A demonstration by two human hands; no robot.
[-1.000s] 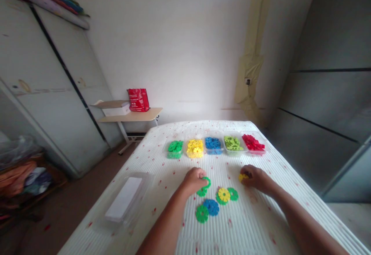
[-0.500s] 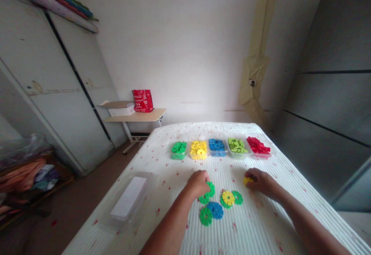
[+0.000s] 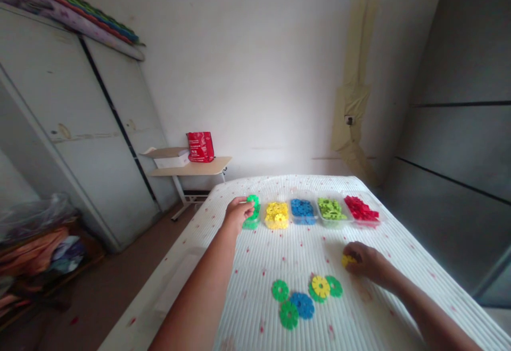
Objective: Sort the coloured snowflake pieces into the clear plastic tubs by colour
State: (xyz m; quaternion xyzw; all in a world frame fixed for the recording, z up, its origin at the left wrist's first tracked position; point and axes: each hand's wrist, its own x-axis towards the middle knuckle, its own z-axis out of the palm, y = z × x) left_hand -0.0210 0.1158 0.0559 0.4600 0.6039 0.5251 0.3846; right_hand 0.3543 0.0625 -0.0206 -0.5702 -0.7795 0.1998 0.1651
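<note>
My left hand is stretched out over the green tub at the left end of the row and pinches a green snowflake disc above it. On the white cloth at the right rests my right hand, closed on a yellow disc. Between my arms lie loose discs: a green one, another green one, a blue one, and a yellow disc lying on green ones.
Beyond the hands stand tubs of yellow, blue, light-green and red discs. A clear lidded box lies at the table's left edge. A small desk with a red bag stands by the wall.
My left hand lifted a green disc from the loose group and carried it forward to the green tub. My right hand stayed on the yellow disc. The camera tilted slightly.
</note>
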